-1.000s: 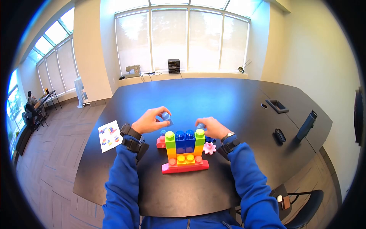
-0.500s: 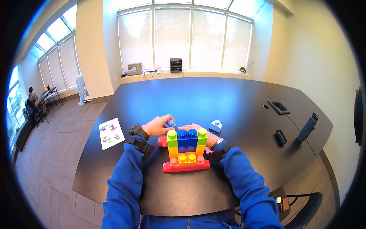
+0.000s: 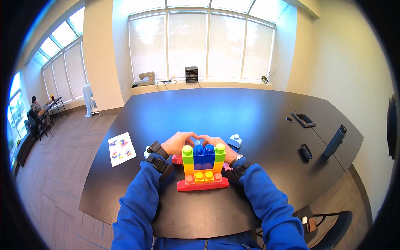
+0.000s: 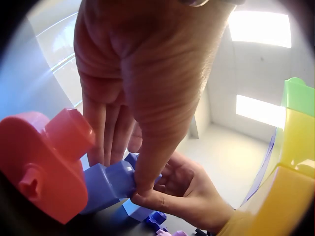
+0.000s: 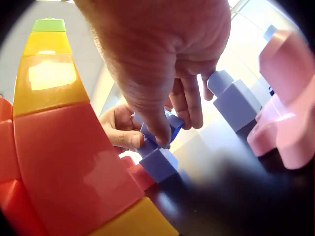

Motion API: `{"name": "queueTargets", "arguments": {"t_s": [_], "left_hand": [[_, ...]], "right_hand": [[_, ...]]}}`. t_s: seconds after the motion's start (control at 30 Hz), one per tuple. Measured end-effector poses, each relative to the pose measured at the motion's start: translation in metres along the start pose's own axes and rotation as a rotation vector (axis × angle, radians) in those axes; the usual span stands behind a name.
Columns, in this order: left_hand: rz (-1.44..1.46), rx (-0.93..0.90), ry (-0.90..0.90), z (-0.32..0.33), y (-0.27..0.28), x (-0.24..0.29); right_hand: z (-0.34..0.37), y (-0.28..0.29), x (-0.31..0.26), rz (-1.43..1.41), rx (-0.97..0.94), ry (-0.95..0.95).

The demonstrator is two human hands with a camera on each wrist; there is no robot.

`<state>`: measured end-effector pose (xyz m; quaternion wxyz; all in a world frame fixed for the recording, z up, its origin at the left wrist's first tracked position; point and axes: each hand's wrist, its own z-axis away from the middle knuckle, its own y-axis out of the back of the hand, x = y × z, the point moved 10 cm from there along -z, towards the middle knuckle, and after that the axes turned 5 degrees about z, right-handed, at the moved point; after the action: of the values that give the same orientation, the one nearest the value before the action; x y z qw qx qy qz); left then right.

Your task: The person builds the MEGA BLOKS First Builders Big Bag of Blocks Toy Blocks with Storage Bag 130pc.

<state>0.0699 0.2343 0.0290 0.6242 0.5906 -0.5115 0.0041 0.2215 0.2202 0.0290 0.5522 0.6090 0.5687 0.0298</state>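
Pinching a studded blue block (image 5: 160, 166) between thumb and fingers, the left hand (image 3: 177, 143) meets the right hand (image 3: 212, 143), whose fingers grip a second blue block (image 5: 175, 123) close against it; whether the two are joined is hidden. Both are just behind a brick tower (image 3: 204, 164). A red piece (image 4: 44, 167) sits near the left hand, a pink gear-shaped piece (image 5: 288, 128) and a light-blue block (image 3: 235, 142) near the right. Farther out on the table (image 3: 200, 221) are a picture card (image 3: 122, 149) leftward, a black case (image 3: 306, 152) and an upright bottle (image 3: 334, 142) rightward.
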Motion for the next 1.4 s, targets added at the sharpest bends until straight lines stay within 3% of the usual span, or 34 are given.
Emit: {"name": "queueTargets", "arguments": {"t_s": [0.07, 0.13, 0.2, 0.37, 0.47, 0.67, 0.8, 0.9, 1.4], "left_hand": [[-0.009, 0.010, 0.021, 0.003, 0.004, 0.009], [0.036, 0.056, 0.099, 0.008, 0.013, 0.013], [0.053, 0.127, 0.067, 0.013, 0.030, 0.022], [0.219, 0.383, -0.047, 0.032, 0.088, 0.082], [0.277, 0.393, -0.116, 0.044, 0.103, 0.129], [0.247, 0.248, -0.182, 0.054, 0.089, 0.191], [0.249, 0.202, -0.150, 0.050, 0.077, 0.194], [0.255, 0.153, -0.100, 0.047, 0.068, 0.194], [0.242, 0.072, -0.193, 0.044, 0.057, 0.207]], "right_hand": [[-0.003, 0.013, -0.004, 0.099, 0.062, 0.097], [-0.003, 0.032, -0.007, 0.096, 0.125, 0.115], [-0.002, 0.059, -0.018, 0.104, 0.244, 0.112], [0.002, 0.098, -0.050, -0.170, 0.202, 0.009], [0.009, 0.106, -0.088, -0.240, 0.084, 0.014], [0.018, 0.104, -0.122, -0.168, -0.033, 0.101], [0.019, 0.100, -0.134, -0.105, -0.033, 0.173], [0.019, 0.096, -0.130, -0.074, -0.090, 0.114], [0.022, 0.093, -0.138, 0.011, -0.118, 0.101]]}}
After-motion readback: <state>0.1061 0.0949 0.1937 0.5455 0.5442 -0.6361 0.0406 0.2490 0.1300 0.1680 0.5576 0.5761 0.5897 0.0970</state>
